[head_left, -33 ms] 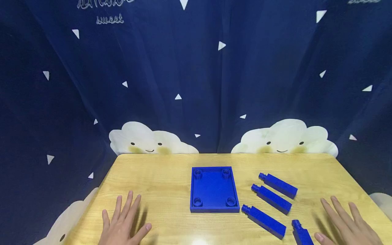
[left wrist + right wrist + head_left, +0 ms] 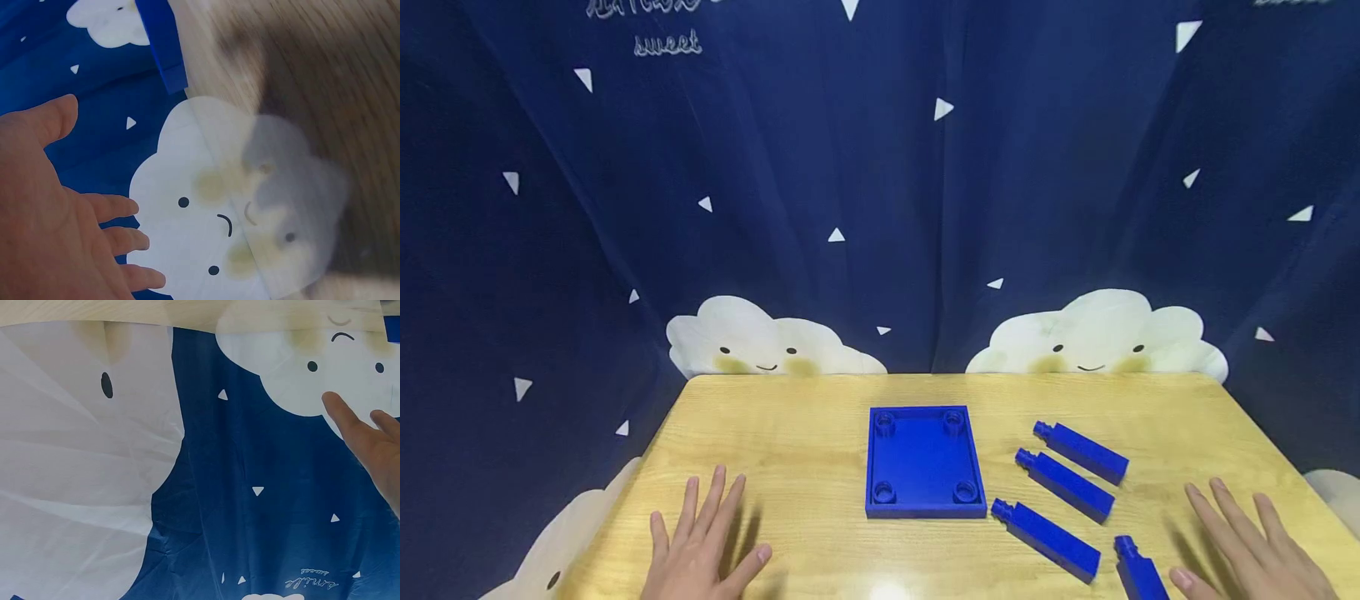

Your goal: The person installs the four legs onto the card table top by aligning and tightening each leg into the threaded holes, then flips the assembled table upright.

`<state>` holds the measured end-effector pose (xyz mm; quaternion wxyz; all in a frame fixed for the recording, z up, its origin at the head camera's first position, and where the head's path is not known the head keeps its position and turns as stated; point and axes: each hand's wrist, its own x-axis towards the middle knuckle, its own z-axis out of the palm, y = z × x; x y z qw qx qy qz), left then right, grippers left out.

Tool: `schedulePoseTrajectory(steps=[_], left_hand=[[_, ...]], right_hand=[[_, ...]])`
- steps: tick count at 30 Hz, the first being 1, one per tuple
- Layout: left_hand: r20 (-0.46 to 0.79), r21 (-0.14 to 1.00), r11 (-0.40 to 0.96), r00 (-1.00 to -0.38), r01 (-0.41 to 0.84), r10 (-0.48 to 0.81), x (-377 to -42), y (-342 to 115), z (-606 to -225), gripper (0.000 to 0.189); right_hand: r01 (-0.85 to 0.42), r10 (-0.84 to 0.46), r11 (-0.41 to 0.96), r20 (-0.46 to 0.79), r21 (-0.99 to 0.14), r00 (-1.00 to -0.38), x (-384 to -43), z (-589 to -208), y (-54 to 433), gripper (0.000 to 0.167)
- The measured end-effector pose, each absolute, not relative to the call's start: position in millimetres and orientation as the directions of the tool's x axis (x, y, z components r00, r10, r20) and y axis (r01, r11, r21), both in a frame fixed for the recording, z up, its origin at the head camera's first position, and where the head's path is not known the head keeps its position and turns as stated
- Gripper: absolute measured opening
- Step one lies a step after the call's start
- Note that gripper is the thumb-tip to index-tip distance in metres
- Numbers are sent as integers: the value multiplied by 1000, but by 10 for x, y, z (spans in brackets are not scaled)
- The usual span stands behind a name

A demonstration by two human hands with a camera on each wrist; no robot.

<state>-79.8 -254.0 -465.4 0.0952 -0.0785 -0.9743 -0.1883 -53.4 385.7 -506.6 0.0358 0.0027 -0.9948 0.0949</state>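
Observation:
My left hand (image 2: 700, 542) hovers over the near left of the table with its fingers spread and nothing in it. In the left wrist view the left hand (image 2: 56, 206) shows its palm side and loosely extended fingers. A square blue tray-like plate (image 2: 921, 458), with a raised rim and a round socket in each corner, lies flat at the middle. To its right lie several blue square bars with narrow ridged ends: a far one (image 2: 1086, 454), a second (image 2: 1071, 487), a third (image 2: 1052, 542) and the nearest (image 2: 1141, 573). My right hand (image 2: 1262, 554), fingers extended, is beside the nearest bar.
A light wooden table (image 2: 797, 442) carries all the blue parts. Behind it and along both sides hangs a dark blue curtain (image 2: 880, 167) with white triangles and smiling clouds. The table's back edge meets the curtain.

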Motion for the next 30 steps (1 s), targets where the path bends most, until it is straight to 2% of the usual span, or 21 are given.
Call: schedulePoseTrajectory(steps=[7, 14, 17, 23, 30], left_hand=[[256, 346, 909, -956, 233, 147, -691, -2518, -4642, 90], [231, 375, 891, -957, 254, 176, -689, -2440, -4482, 87], [209, 392, 883, -959, 259, 189, -718, -2400, -4424, 88], [194, 384, 879, -956, 282, 222, -810, -2315, -4379, 87], [149, 401, 864, -953, 304, 265, -891, -2155, -4424, 87]], right_hand=[[-16, -9, 972, 33, -232, -999, -429, -4951, 3853, 111], [-48, -11, 963, 141, -266, -990, -406, -4675, 3635, 105], [-67, -25, 958, 148, -280, -989, -466, -4570, 3527, 101], [-165, -96, 922, 207, -349, -974, -560, -4449, 3350, 96], [-253, -184, 888, 208, -384, -961, -645, -4430, 3140, 94]])
